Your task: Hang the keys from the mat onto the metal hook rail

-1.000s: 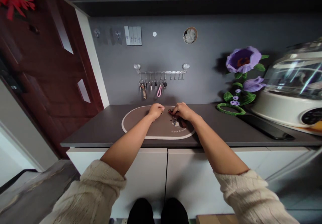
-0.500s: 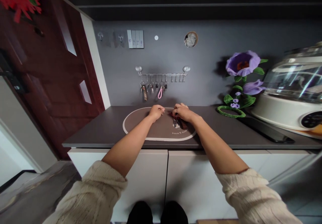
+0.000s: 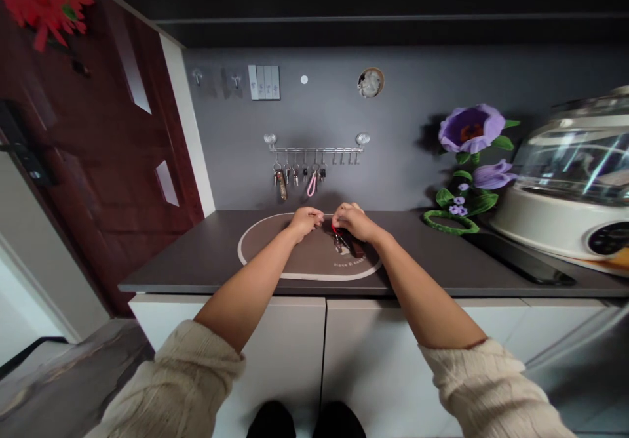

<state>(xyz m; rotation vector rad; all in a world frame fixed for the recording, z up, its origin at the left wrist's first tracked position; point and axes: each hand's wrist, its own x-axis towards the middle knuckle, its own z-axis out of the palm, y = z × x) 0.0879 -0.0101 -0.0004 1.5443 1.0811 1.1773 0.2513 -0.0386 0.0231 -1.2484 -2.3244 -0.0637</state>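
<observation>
Over the oval brown mat (image 3: 263, 248), my right hand (image 3: 354, 220) pinches a small red strap that has a bunch of keys (image 3: 339, 244) on it. The keys hang or rest just above the mat's printed lettering; I cannot tell which. Beside them, below my fingers, is a dark brown block-like piece (image 3: 356, 246), perhaps on the same bunch. My left hand (image 3: 305, 221) is a short way to the left, its thumb and fingertips pressed together. Whatever it might hold is too small to make out.
A hook rail (image 3: 317, 150) on the grey wall carries several keys and a pink loop (image 3: 311, 185). To the right are a purple artificial flower (image 3: 472, 130), a black phone-like slab (image 3: 525, 261) and a white appliance (image 3: 555, 218). A dark red door (image 3: 113, 162) stands left.
My right hand has shifted slightly left with the keys, and the red strap now shows at its fingertips. The left hand stays nearly in place. The view has tilted up slightly.
</observation>
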